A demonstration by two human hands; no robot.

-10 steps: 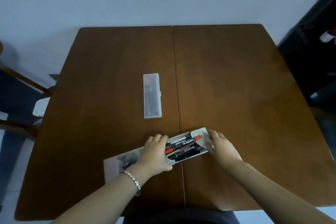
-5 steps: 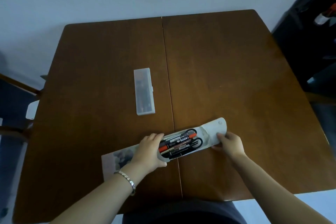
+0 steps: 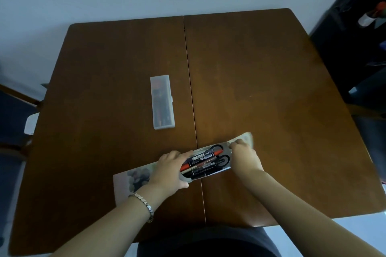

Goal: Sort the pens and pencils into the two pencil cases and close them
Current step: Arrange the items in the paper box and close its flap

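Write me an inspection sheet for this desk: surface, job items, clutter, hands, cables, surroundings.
Surface: brown wooden table with a seam down the middle.
Job's things: clear hard case, shut, left of the seam, dark contents showing through. Soft case near the front edge, open, with pens packed inside.
Clutter: nothing seen.
Hands: left hand grips the soft case's middle. Right hand holds its flap at the right end.
Cables: nothing seen.
Surroundings: pale wall behind, chair at left, dark furniture at right.
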